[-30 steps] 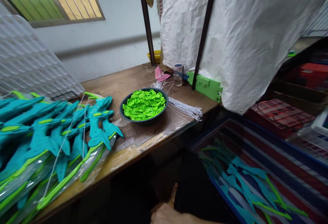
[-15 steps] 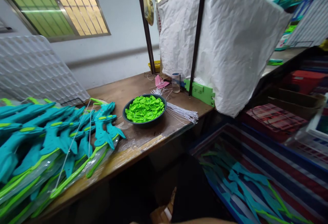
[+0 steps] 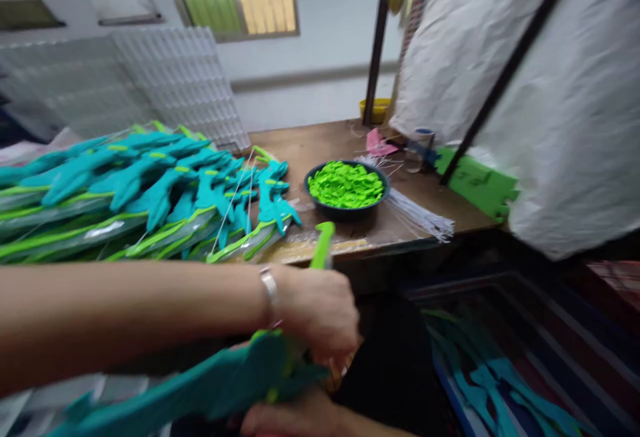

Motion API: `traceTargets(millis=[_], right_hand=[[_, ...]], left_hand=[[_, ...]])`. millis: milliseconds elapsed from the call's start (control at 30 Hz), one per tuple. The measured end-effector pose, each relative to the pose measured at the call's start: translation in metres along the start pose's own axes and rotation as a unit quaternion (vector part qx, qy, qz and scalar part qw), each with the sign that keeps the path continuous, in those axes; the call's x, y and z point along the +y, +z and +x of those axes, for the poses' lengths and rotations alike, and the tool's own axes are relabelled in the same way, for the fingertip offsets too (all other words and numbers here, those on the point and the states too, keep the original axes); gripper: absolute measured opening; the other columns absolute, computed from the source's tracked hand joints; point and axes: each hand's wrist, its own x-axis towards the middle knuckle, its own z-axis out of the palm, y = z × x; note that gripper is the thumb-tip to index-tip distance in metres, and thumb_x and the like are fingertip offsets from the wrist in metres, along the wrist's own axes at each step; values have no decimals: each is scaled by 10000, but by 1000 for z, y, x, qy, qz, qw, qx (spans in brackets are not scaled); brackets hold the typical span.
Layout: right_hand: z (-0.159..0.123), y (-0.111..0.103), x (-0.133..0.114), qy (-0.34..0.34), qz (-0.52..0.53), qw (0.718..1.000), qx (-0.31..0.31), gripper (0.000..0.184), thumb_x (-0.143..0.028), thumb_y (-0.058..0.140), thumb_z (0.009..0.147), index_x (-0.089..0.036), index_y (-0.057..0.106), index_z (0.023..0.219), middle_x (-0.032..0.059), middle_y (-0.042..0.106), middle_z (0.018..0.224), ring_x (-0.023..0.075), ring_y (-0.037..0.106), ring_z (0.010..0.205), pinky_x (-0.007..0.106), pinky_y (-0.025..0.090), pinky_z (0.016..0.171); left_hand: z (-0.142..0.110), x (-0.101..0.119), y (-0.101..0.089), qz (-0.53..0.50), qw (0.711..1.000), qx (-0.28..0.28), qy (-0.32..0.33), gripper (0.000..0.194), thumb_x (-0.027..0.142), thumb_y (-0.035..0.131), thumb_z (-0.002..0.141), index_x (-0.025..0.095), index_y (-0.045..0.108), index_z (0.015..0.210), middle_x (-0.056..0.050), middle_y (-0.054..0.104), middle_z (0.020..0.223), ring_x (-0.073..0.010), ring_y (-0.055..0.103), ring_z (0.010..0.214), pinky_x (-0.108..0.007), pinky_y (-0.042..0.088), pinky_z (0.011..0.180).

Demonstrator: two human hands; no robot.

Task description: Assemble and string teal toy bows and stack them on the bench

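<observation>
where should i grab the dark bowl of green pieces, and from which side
Probably the near rim of the dark bowl, coming from the front: that wall shows bare, while white ties lie behind and to the right. Keep it level, since it stands upright, full of green pieces.

The long teal plastic piece [image 3: 200, 383] looks smooth and matt; the curved silver metal bracelet [image 3: 270, 293] shines; the flat brown wooden counter [image 3: 295, 147] looks dull; the broad white plastic-like sheet [image 3: 585, 130] is wrinkled.
</observation>
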Motion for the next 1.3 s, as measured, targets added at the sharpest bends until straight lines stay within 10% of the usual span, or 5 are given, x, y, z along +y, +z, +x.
traceTargets(millis=[333,667,1033,1167,1300], right_hand=[[-114,-66,71,55,396,807,435,388,-515,871,700,-209,713,877,31,738,788,202,682,647,329,570,607],[-166,-53,122,132,407,733,529,424,-545,858,734,-200,717,936,43,759,840,221,722,741,347,597,667],[-204,-76,97,385,264,850,242,361,-464,788,785,-115,734,709,70,712,581,114,577,381,150,262,327],[-161,-141,52,298,-4,927,226,165,-304,678,878,-176,780,896,11,735,711,106,636,580,175,428,523],[-88,-228,12,125,-250,899,337,230,-331,636,914,-170,773,1004,32,766,841,160,690,736,259,523,704]], left_hand=[[39,-62,20,-27,978,185,-92,261,336,669,965,138,644,1133,-156,641,1283,-290,561,1235,-406,405,1023],[14,-25,180,-519,781,26,-346,471,392,597,940,91,628,1300,-213,662,1316,-366,626,1215,-443,462,1031],[37,54,262,-660,655,85,-359,488,471,589,905,161,662,1275,-106,726,1254,-298,680,1118,-375,517,970],[41,61,269,-656,641,109,-382,508,478,645,861,167,671,1262,-110,738,1208,-322,680,1101,-409,517,966],[40,67,259,-592,683,169,-394,557,370,694,836,247,609,1373,-94,625,1424,-315,574,1302,-412,414,1123]])
